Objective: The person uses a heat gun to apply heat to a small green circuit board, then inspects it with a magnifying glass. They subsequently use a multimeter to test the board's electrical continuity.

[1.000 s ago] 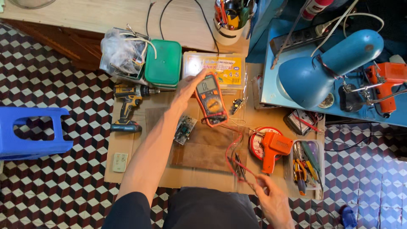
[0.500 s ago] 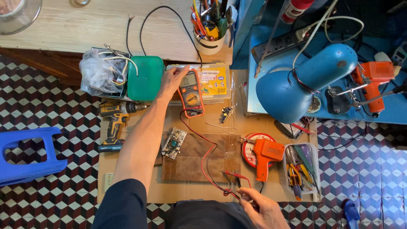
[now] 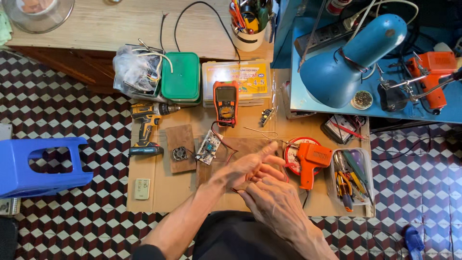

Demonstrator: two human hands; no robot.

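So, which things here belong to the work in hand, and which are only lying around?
In use:
- left hand and right hand, together over the wooden board
- red wires
- orange meter
- circuit board

Lying about:
- drill
- green box
- blue lamp
- orange soldering gun
- blue stool

Multimeter (image 3: 225,102) lies behind circuit board (image 3: 209,147), left of lamp (image 3: 347,61).

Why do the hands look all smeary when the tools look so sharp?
Head view: the left hand and right hand are blurred, fingers smeared, while the orange multimeter, cordless drill and blue lamp stay crisp; light is soft and even, shadows faint, no strong glare.
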